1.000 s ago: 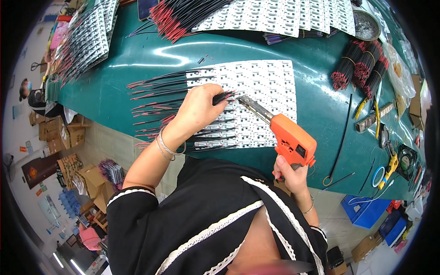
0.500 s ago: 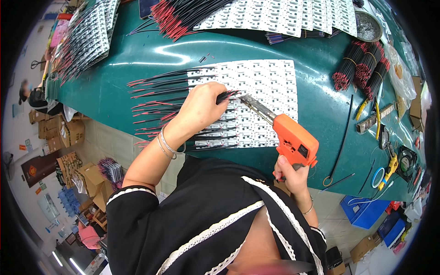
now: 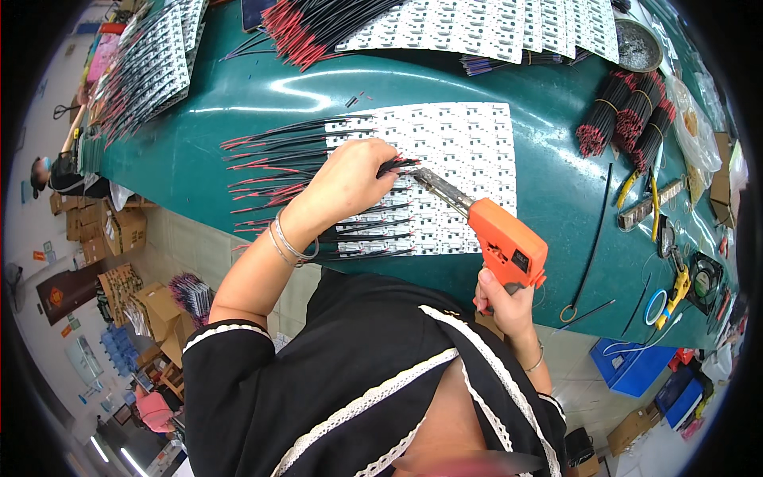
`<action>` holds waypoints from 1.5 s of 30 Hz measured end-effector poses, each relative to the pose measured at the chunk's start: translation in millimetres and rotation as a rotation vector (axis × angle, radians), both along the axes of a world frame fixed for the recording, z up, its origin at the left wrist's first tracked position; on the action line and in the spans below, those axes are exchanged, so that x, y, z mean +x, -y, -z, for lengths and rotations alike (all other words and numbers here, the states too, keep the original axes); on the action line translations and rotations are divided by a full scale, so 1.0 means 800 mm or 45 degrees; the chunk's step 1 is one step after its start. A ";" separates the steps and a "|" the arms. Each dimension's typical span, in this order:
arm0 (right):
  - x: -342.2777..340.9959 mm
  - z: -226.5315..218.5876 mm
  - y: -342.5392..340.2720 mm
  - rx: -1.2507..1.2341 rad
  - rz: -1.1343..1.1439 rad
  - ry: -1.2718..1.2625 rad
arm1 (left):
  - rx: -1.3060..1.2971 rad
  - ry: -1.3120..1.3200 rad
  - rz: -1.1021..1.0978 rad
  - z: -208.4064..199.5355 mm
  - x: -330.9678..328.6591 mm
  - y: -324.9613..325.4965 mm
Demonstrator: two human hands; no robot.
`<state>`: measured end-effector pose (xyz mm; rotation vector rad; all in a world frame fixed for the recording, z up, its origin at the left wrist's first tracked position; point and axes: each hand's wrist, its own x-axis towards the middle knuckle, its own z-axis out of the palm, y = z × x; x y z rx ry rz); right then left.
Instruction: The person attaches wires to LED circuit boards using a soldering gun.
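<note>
A white circuit board panel point(image 3: 469, 143) lies on the green table in front of me. Black wires with red ends point(image 3: 262, 191) stick out from its left side in several rows. Over the panel, my left hand point(image 3: 354, 179) pinches a few black wires point(image 3: 400, 164), their ends pointing right. My right hand point(image 3: 507, 308) is wrapped round the handle of an orange soldering gun point(image 3: 509, 238). Its metal tip reaches the panel right by the ends of the held wires; whether it touches them is too small to tell.
More wired panels point(image 3: 151, 71) are stacked at the far left. Loose wires point(image 3: 306, 32) and white panels point(image 3: 477, 28) lie along the far side. Banded wire bundles point(image 3: 628, 111), a metal bowl point(image 3: 638, 46), pliers point(image 3: 656, 199) and a small fan point(image 3: 705, 282) sit at the right.
The soldering gun has shifted slightly to the left, closer to the held wires. My left hand has moved slightly upward in the picture and keeps its pinch.
</note>
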<state>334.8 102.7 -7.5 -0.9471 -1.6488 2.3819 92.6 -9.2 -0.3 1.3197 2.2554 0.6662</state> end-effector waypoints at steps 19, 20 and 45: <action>-0.018 -0.010 -0.029 0.045 0.179 -0.255 | 0.151 0.126 -0.052 -0.001 -0.007 0.011; -0.020 -0.009 -0.029 0.036 0.166 -0.250 | 0.128 0.113 -0.088 -0.004 -0.008 0.009; -0.019 0.002 -0.024 -0.104 0.021 -0.102 | -0.073 0.067 -0.270 -0.006 -0.008 -0.003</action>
